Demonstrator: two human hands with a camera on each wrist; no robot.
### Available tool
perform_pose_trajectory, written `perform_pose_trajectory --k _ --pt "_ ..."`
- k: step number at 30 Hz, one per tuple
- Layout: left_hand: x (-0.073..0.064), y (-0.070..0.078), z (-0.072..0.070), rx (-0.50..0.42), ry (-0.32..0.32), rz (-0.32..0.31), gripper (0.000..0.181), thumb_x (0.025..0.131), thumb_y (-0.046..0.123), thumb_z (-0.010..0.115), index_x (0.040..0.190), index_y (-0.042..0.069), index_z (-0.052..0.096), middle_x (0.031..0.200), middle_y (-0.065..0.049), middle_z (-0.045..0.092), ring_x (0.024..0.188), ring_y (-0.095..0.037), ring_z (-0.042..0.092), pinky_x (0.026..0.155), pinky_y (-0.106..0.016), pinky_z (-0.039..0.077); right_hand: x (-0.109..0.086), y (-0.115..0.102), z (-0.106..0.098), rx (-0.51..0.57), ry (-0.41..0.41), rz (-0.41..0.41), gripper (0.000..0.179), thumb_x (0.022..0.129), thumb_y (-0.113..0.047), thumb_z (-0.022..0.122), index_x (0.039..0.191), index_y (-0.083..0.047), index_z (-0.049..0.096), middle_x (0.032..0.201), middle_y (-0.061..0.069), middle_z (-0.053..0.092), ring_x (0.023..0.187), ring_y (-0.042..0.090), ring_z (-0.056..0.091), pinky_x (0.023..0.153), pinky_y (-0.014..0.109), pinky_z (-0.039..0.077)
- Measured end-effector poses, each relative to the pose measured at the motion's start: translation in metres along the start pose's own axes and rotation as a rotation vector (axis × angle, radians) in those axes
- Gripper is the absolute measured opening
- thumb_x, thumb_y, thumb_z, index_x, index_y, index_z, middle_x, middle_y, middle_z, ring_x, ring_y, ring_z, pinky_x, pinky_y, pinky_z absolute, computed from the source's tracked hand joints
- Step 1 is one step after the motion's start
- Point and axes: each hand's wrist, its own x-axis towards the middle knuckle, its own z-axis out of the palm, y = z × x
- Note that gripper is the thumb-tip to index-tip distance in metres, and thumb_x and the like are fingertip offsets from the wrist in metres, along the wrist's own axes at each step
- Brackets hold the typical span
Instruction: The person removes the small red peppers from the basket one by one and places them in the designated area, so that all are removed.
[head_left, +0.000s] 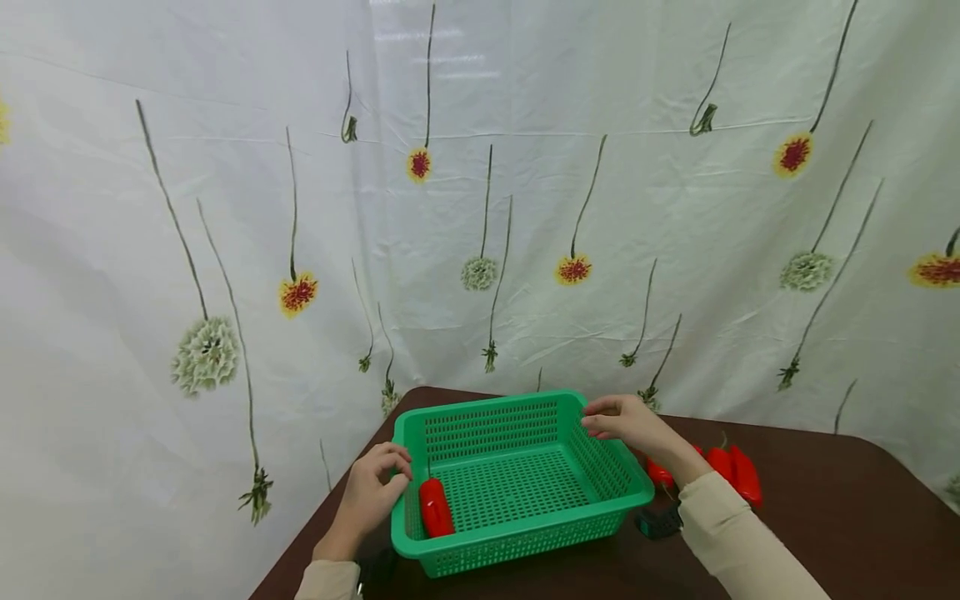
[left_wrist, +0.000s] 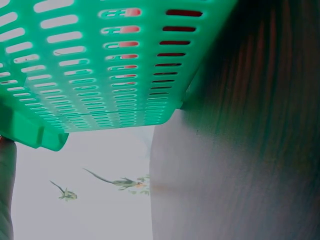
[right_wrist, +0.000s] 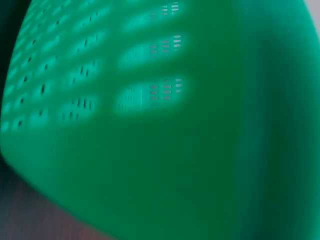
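A green plastic basket (head_left: 517, 533) with slotted sides stands on the dark table, one red chili pepper (head_left: 437, 507) lying inside at its left end. My left hand (head_left: 369, 490) is at the basket's left rim, fingers loosely bent and fingertips overlapping the rim. In the left wrist view, a finger (left_wrist: 7, 185) reaches up to just below the rim (left_wrist: 30, 134). Over the far right corner, my right hand (head_left: 628, 427) has thumb and fingers apart, fingertips pointing in over the basket. The right wrist view is filled by the basket's outer wall (right_wrist: 150, 170) at close range.
Several red peppers (head_left: 746, 477) lie on the table right of the basket, partly behind my right forearm. A dark device (head_left: 658, 523) shows beside the right sleeve. The brown table (head_left: 825, 517) meets a flower-print curtain (head_left: 517, 333) behind it.
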Motion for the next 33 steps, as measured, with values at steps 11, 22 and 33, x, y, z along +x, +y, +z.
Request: perform_pose_trajectory --k 11,22,33 --pt "-0.002 0.0 -0.001 -0.006 -0.007 -0.013 0.023 0.079 -0.009 0.058 0.068 0.009 0.067 0.097 -0.011 0.069 0.096 -0.02 0.06 0.075 -0.031 0.051 0.021 -0.013 0.016 0.033 -0.314 -0.075 0.054 0.098 -0.025 0.063 0.138 0.007 0.05 0.129 0.019 0.064 0.111 0.022 0.067 0.098 0.044 0.052" --pt "-0.005 -0.003 -0.003 -0.008 0.004 -0.032 0.022 0.078 -0.009 0.059 0.069 0.009 0.067 0.098 -0.009 0.069 0.096 -0.019 0.06 0.077 -0.031 0.052 0.041 -0.053 0.027 -0.084 -0.43 -0.04 0.049 0.096 -0.027 0.066 0.136 0.0 0.056 0.132 0.016 0.064 0.116 0.031 0.066 0.099 0.042 0.052" --pt "-0.002 -0.003 0.0 -0.002 0.015 0.005 0.024 0.079 -0.008 0.059 0.068 0.012 0.067 0.097 -0.01 0.069 0.093 -0.016 0.059 0.077 -0.032 0.053 0.068 -0.062 0.054 -0.14 -0.573 -0.054 0.043 0.095 -0.019 0.066 0.133 -0.001 0.059 0.126 0.011 0.067 0.113 0.023 0.067 0.096 0.037 0.053"
